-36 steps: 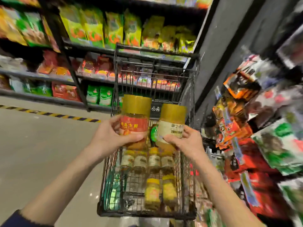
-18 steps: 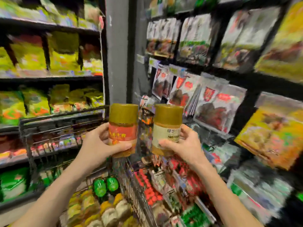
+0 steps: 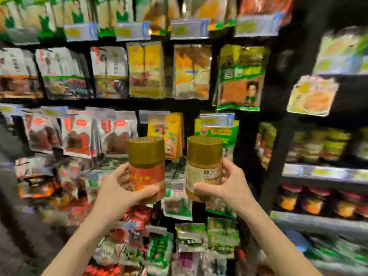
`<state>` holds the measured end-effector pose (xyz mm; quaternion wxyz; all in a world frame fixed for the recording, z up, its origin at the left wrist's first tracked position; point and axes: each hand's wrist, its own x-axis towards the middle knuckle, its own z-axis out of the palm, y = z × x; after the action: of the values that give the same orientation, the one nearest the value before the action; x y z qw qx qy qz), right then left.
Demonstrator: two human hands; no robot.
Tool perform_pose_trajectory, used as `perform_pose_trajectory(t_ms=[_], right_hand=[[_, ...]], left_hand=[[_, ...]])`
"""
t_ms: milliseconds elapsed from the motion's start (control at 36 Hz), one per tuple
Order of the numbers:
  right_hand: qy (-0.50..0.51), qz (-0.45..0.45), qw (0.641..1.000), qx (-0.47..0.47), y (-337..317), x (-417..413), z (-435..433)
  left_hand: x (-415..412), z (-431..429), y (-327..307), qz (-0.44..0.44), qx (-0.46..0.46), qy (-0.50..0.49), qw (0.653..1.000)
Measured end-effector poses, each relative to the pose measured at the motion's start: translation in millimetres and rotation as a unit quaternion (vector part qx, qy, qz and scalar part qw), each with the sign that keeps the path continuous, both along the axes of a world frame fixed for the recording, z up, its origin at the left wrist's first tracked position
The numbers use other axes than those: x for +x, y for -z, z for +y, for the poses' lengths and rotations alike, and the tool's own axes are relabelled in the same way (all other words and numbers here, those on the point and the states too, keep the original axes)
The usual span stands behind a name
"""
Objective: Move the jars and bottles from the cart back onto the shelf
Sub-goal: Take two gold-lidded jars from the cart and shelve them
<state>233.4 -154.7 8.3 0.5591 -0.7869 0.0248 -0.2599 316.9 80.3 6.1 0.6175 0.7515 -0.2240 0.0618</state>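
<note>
Black rack (image 3: 251,136), blurred: rows of hanging packets (image 3: 111,72), price tags (image 3: 189,28) above them. To its right, shelf (image 3: 318,173) with pale front strip; green-topped containers (image 3: 318,146) stand on it. Beneath, lower shelf (image 3: 298,218) carries dark jars with red lids (image 3: 310,202).

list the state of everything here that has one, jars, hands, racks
red-label jar, upright, gold lid on, held in the air
cream-label jar, upright, gold lid on, held in the air
left hand, grip curled round the red-label jar
right hand, grip curled round the cream-label jar
hanging packets, hung in rows, blurred
shelf, at right, stocked, neither jar on it yet
</note>
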Motion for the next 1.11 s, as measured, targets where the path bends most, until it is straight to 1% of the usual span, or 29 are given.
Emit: perform_pose_trajectory(t_ms=[83,167,222,361,472,556,694,806,972,1111], right_hand=[[0.064,-0.005,0.998,-0.002,-2,-39,-36],[0.123,-0.017,0.992,0.000,-3,-75,-71],[0.155,-0.020,0.988,-0.003,-4,-102,-95],[0.214,-0.029,0.976,-0.008,-6,-161,-151],[0.236,-0.022,0.971,-0.021,-7,-208,-201],[0.248,-0.023,0.968,-0.028,-8,-236,-237],[0.250,-0.024,0.968,-0.027,-12,-262,-291],[0.235,-0.026,0.971,-0.027,-16,-265,-322],[0.198,-0.049,0.979,-0.021,-22,-245,-352],[0.176,-0.051,0.983,-0.025,-18,-215,-375]], left_hand=[[-12,-49,-2,-0.016,0.004,0.059,0.998],[-30,-94,-7,0.000,-0.015,0.115,0.993],[-42,-125,-9,0.003,-0.013,0.156,0.988],[-78,-200,-9,-0.009,0.003,0.202,0.979],[-113,-266,-12,-0.037,0.003,0.223,0.974],[-133,-311,-13,-0.040,-0.001,0.243,0.969],[-150,-369,-14,-0.042,-0.007,0.242,0.969],[-154,-404,-17,-0.053,-0.013,0.218,0.974],[-134,-438,-21,-0.070,-0.002,0.189,0.979],[-112,-456,-20,-0.069,-0.003,0.157,0.985]])
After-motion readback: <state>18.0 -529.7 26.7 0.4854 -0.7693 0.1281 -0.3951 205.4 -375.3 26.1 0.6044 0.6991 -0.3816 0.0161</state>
